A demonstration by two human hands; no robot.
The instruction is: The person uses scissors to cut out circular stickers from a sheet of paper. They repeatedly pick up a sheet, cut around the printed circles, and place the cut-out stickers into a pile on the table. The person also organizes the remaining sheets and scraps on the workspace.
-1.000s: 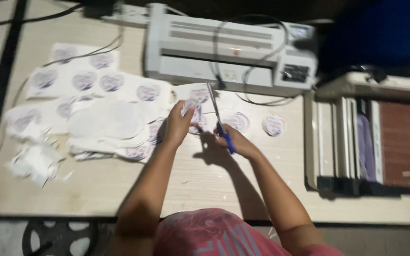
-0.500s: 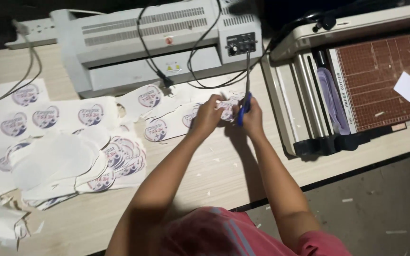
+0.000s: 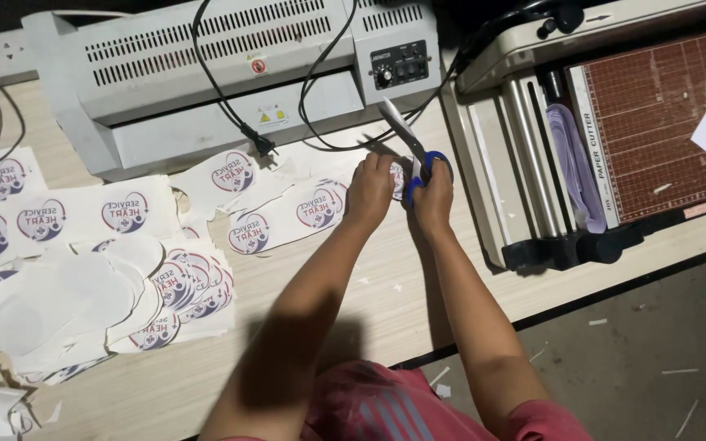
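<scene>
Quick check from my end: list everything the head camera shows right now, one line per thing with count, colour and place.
laminator: one, grey-white, back of the table, black cables across it
paper cutter: one, cream with a red-brown gridded board, right end of the table
printed sheets: several, white with round purple and red logos, spread over the left of the table
cut-out pile: one heap, white, front left
table: one, pale wood, under it all
floor: grey, lower right, strewn with paper scraps
scissors: one pair, blue handles, in the right hand, blades pointing away
sticker piece: one, white, between the hands
left hand: holds the sticker piece
right hand: grips the scissors
</scene>
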